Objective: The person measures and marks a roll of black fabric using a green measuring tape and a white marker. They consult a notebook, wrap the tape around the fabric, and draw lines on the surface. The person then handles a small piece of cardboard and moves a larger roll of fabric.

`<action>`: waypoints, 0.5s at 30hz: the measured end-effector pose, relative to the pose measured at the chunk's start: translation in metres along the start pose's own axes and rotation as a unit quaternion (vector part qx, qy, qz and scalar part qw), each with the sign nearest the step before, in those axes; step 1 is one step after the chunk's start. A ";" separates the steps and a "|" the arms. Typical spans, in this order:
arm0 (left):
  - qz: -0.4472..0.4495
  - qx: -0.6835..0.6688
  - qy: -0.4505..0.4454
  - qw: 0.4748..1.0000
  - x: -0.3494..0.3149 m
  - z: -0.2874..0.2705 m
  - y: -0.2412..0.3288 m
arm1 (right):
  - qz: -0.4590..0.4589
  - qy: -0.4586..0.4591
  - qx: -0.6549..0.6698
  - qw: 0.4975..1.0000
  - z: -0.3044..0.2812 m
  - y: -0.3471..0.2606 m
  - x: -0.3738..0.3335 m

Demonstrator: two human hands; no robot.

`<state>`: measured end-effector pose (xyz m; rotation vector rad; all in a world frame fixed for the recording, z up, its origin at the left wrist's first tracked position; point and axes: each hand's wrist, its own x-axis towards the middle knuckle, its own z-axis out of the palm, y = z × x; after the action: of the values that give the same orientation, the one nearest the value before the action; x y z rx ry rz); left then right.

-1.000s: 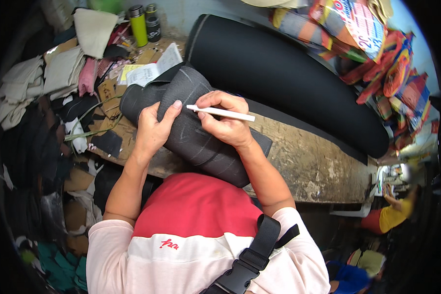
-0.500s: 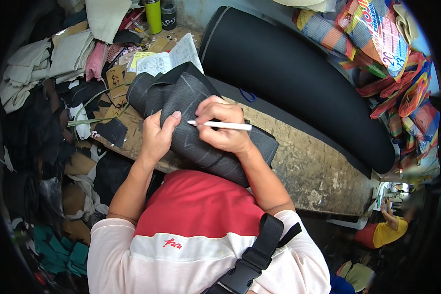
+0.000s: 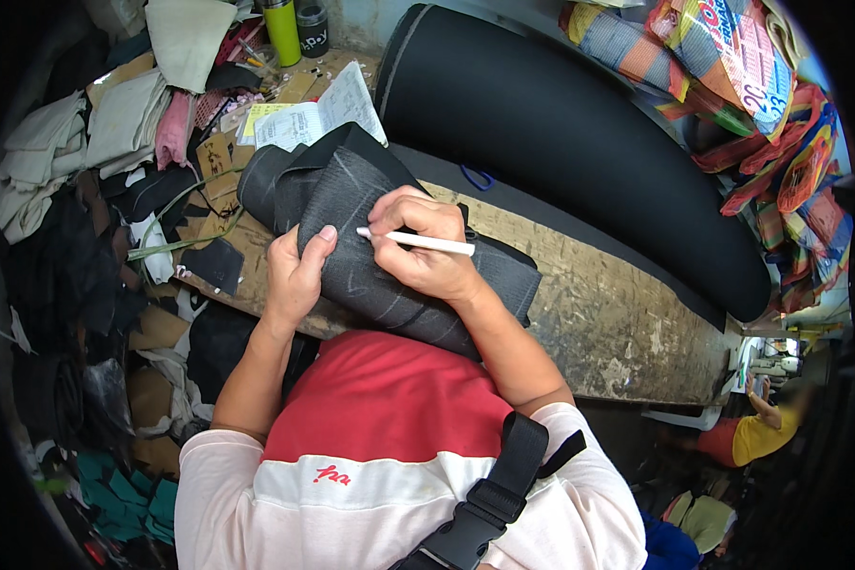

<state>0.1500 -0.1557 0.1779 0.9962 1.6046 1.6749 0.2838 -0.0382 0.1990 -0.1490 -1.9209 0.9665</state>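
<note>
At the worktop point(image 3: 617, 332), dark fabric point(image 3: 356, 275) gripped by the left hand point(image 3: 293, 275) is best held taut under the white pen point(image 3: 437, 244) pinched by the right hand point(image 3: 427, 264).

Open notebk point(image 3: 350, 103), grn bottle point(image 3: 281, 34), big blk roll point(image 3: 560, 152) on tbl point(image 3: 627, 351); plaid bags point(image 3: 622, 55) R.

There is one white pen point(image 3: 429, 242), one big black roll point(image 3: 570, 142), one notebook point(image 3: 340, 106) and one green bottle point(image 3: 281, 34).

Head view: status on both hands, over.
Left hand gripping bundled dark-grey fabric. Right hand holding white marking pen, tip at the fabric. Nothing seen blocking the pen.
</note>
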 end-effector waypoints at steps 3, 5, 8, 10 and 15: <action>-0.004 -0.020 -0.006 1.000 0.000 0.000 -0.001 | -0.028 -0.021 -0.058 0.998 0.000 0.000 0.000; -0.005 0.006 -0.014 1.000 -0.001 -0.001 -0.002 | -0.028 -0.021 -0.054 0.998 -0.002 -0.001 -0.002; -0.007 -0.008 -0.023 1.000 0.000 -0.005 -0.006 | 0.021 0.015 -0.046 0.999 -0.002 0.001 -0.003; -0.020 -0.025 -0.042 0.999 0.001 -0.008 -0.009 | 0.033 0.008 -0.005 0.999 -0.001 0.002 -0.003; -0.037 -0.035 -0.043 0.998 0.000 -0.010 -0.013 | 0.001 -0.001 -0.045 0.999 0.003 0.004 -0.001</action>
<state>0.1406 -0.1604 0.1648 0.9505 1.4993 1.6062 0.2811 -0.0375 0.1950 -0.2023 -1.9664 0.8818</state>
